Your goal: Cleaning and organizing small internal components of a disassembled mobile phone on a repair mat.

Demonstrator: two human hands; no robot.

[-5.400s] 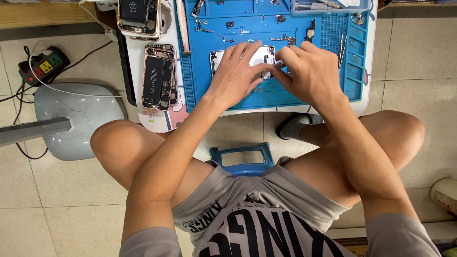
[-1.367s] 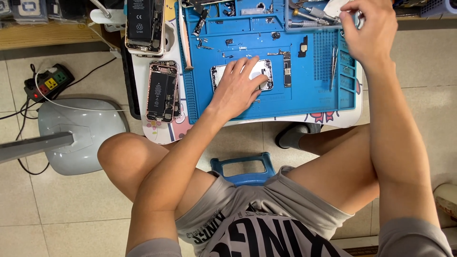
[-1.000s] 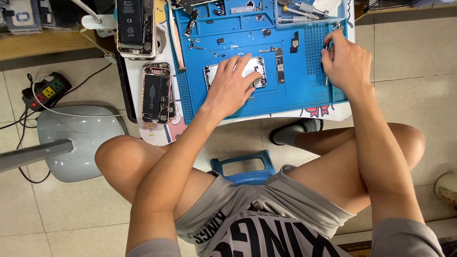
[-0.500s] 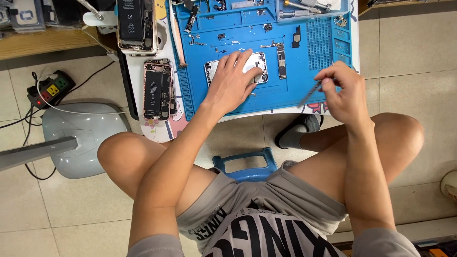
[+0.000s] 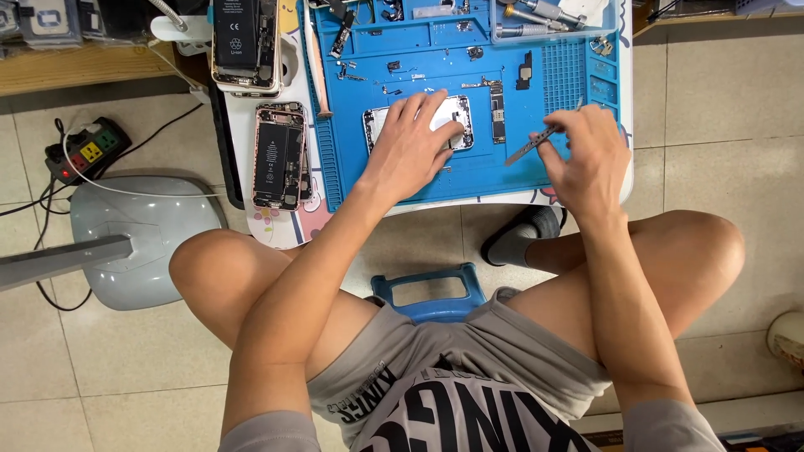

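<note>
Head view: my left hand [image 5: 412, 146] lies flat, fingers spread, on the opened phone shell [image 5: 452, 117] on the blue mat [image 5: 553, 79]; just beside, my right hand [image 5: 590, 155] pinches tweezers [image 5: 536, 144].

Bright, even indoor light — sharp focus, soft shadows.

Opened silver phone shell [image 5: 456, 113] lying flat, face-up, roughly mid blue mat [image 5: 469, 180], mostly covered by a palm. Thin metal tweezers [image 5: 529, 149] tilted above the mat's right side, tips pointing left toward the shell, pinched at the rear end.
</note>
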